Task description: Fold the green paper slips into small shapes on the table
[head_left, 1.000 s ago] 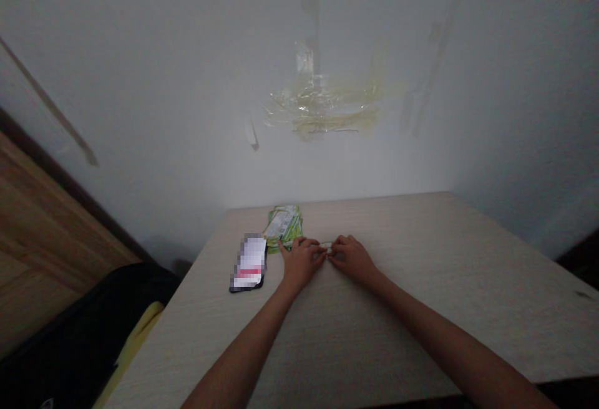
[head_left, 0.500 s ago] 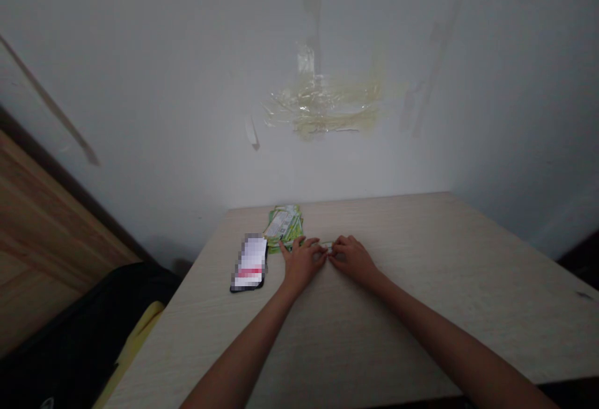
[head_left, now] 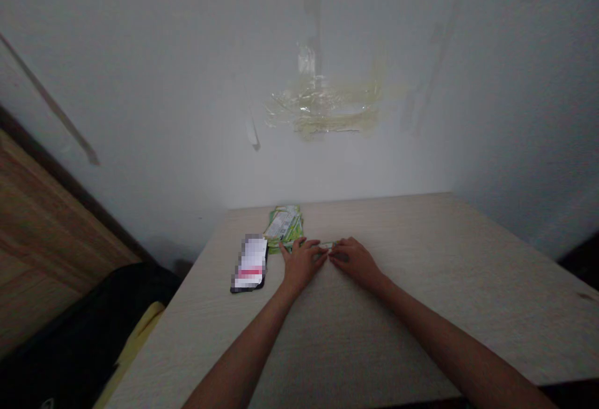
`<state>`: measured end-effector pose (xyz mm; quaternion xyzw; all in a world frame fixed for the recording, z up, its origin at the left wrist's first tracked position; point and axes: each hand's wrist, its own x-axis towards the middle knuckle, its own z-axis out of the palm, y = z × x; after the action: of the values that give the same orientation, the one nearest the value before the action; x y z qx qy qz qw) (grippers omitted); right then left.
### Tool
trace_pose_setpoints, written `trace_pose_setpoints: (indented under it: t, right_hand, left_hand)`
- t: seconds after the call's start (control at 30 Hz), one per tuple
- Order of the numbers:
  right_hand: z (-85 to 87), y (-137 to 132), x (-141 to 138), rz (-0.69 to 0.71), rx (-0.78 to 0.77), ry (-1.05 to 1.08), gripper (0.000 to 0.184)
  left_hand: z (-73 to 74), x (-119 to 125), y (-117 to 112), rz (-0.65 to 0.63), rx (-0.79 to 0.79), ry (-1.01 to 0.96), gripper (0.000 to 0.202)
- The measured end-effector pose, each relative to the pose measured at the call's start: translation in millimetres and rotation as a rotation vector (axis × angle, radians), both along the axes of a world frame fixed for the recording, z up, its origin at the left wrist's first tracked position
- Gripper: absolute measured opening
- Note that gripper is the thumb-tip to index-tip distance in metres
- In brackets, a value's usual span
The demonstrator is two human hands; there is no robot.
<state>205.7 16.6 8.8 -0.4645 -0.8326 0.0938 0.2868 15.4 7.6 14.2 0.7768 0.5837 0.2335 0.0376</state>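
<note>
**Head cam: forward, tilted down**

Single view from the wearer's head, over near side of the table (head_left: 346,340), facing the wall (head_left: 178,85). Left hand (head_left: 304,264) and right hand (head_left: 358,260) mid-range, just below frame centre; forearms (head_left: 246,350) run in from bottom edge. Wall fills upper half.

Bare-armed, bare-handed.
Shows left hand (head_left: 302,265) and right hand (head_left: 356,259) with slim fingers (head_left: 316,249), narrow bare wrists (head_left: 382,285), and forearms (head_left: 255,340) broadening toward the near edge of the worktop (head_left: 468,259).

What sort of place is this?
Likely a room in a home, though I can't be sure: a table against a marked wall bearing shiny tape, and what looks like a wooden door on the left.
</note>
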Motion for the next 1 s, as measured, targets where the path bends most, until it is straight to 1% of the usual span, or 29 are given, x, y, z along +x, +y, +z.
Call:
trace_pose_setpoints:
  t: [0.17, 0.4, 0.53, 0.67, 0.83, 1.0]
  right_hand:
    - [-0.9, 0.4, 0.8, -0.014, -0.003, 0.005, 0.021]
    - [-2.6, 1.9, 2.7, 0.015, -0.005, 0.014, 0.017]
    - [-1.4, 2.3, 2.7, 0.019, -0.031, 0.039, 0.017]
    - [1.8, 0.8, -1.4, -0.027, -0.059, 0.045, 0.016]
    - [6.2, -2.4, -9.5, -0.111, -0.037, 0.011, 0.013]
    - [7.5, -1.5, -10.5, -0.115, -0.051, -0.026, 0.013]
  left_hand:
    - [-0.8, 1.2, 0.0, 0.014, 0.004, -0.005, 0.017]
    - [-1.7, 2.0, -0.7, 0.056, 0.061, 0.029, 0.017]
    - [0.1, 2.9, -0.9, 0.083, 0.049, 0.027, 0.019]
    - [0.9, 3.2, -0.1, 0.085, 0.014, 0.007, 0.02]
    - [0.1, 2.6, 1.3, 0.092, -0.01, 0.01, 0.021]
    - [1.2, 2.6, 1.7, 0.095, -0.025, 0.019, 0.022]
